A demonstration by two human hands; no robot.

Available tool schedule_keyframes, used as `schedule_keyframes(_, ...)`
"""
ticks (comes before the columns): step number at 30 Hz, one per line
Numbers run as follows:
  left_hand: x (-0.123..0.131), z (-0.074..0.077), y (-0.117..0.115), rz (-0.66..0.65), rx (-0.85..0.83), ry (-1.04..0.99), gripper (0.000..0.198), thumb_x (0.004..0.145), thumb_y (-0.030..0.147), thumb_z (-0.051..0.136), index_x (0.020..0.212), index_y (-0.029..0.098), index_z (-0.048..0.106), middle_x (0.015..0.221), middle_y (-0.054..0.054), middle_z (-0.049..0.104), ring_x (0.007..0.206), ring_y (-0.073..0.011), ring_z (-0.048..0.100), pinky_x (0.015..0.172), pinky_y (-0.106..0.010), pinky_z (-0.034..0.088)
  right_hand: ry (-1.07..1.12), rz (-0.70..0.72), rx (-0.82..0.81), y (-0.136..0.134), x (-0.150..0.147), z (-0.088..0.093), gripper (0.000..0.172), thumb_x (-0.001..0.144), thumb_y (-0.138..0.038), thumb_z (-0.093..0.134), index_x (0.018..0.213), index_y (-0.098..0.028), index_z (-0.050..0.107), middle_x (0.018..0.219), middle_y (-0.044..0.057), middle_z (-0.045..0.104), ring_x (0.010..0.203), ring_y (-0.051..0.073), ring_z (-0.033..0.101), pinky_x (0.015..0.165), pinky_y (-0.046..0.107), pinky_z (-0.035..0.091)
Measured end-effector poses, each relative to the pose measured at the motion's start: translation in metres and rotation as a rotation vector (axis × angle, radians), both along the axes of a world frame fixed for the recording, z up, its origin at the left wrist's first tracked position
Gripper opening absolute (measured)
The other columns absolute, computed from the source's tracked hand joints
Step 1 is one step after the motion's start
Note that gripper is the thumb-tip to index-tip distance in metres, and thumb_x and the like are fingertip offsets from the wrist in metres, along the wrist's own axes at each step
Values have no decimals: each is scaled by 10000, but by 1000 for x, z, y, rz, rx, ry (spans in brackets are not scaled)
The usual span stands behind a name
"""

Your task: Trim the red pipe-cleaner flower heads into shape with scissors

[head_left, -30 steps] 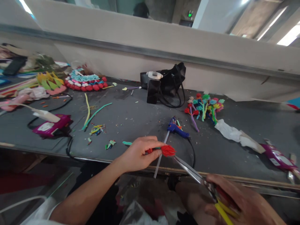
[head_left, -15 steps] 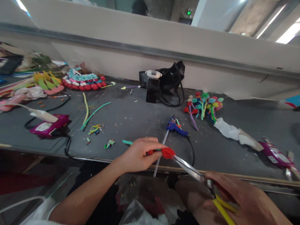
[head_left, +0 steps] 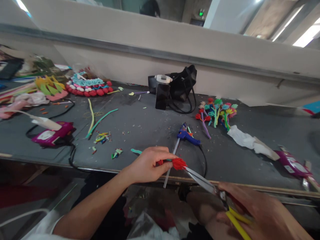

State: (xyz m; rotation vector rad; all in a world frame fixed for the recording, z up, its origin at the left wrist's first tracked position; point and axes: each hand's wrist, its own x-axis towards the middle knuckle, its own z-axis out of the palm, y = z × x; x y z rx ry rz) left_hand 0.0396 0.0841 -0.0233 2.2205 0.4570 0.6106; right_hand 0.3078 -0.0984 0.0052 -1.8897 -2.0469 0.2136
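Between its thumb and fingers my left hand (head_left: 152, 165) pinches a red pipe-cleaner flower (head_left: 179, 163) near the table's front edge. A teal stem (head_left: 136, 151) pokes out behind the hand, and a second bit of red shows under the fingers. My right hand (head_left: 255, 206) is wrapped round the yellow handles of a pair of scissors (head_left: 203, 182). Their blades are slightly apart, with the tips at the flower's right end; whether they touch it I cannot tell. Just beyond the flower lies a blue glue gun (head_left: 188, 137) with a clear glue stick in it.
Colourful pipe-cleaner flowers (head_left: 217, 113) lie at the right, close to white tissue (head_left: 241, 137) and a purple power strip (head_left: 293, 164). Another purple power strip (head_left: 53, 134) is at the left. A phone (head_left: 162, 96) stands before a black bag (head_left: 183, 83). Pipe-cleaner scraps (head_left: 103, 137) are scattered mid-left.
The scissor blades have parted a little, and the handles have shifted slightly. My left hand and the red flower have stayed nearly still.
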Motion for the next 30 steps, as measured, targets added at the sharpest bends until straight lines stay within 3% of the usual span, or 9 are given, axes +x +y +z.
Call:
schedule_keyframes(2,0,0,0,-3,-34,-2,279,926,217,579,1143,189,753,756,-30,613,675,-137,532,641,-240,380,-16,82,-45,-2,5,-4,353,758,-462,740,1101,-377,720,955,-46,797,777,195,772,659,231,609)
schedule_keyframes(4,2,0,-2,28,-175,-27,255,922,253,591,1091,180,768,746,-26,608,649,-126,519,610,-232,371,-42,84,-44,-5,10,-8,357,791,-441,714,1139,-364,689,949,-31,795,757,194,770,618,224,602)
schedule_keyframes(7,7,-2,-9,125,-615,-170,256,899,353,635,966,141,763,664,-3,582,554,-97,478,528,-215,344,-71,-8,97,-6,6,-15,370,787,-485,718,1111,-326,640,821,-22,779,596,177,739,466,195,549)
schedule_keyframes(10,15,-4,-21,126,-1027,-422,268,831,400,719,874,137,699,622,4,601,502,-90,477,491,-217,360,-58,-110,251,-1,-17,-24,382,834,-526,674,1125,-303,568,779,-6,752,575,186,724,530,230,571)
schedule_keyframes(12,19,-5,-28,125,-1190,-519,238,816,367,740,824,143,660,649,-11,632,507,-99,524,477,-216,390,-10,-176,329,4,-37,-31,341,856,-518,639,1103,-305,540,704,-19,707,532,190,694,573,270,580)
schedule_keyframes(16,21,-4,-34,195,-1332,-666,177,816,274,751,835,138,639,677,-19,659,510,-99,562,481,-211,444,38,-289,398,13,-71,-48,343,887,-543,583,1108,-286,534,759,22,720,589,222,714,553,302,565)
schedule_keyframes(19,20,-2,-34,217,-1394,-727,135,839,235,731,865,140,640,673,-14,660,523,-99,577,500,-210,474,54,-262,427,19,-84,-56,348,937,-571,515,1114,-271,521,743,24,715,547,203,697,512,287,538)
schedule_keyframes(25,22,-4,-33,244,-1410,-765,164,796,224,780,848,134,654,693,-26,678,566,-107,605,543,-217,505,-10,-195,498,35,-91,-61,307,972,-506,514,1113,-235,536,769,54,740,628,203,732,559,264,547)
schedule_keyframes(30,24,-8,-33,265,-1355,-762,204,748,241,822,849,120,693,691,-28,670,587,-109,599,553,-220,507,-71,-156,613,44,-86,-67,401,947,-580,538,1055,-199,603,726,35,738,543,161,714,486,215,519)
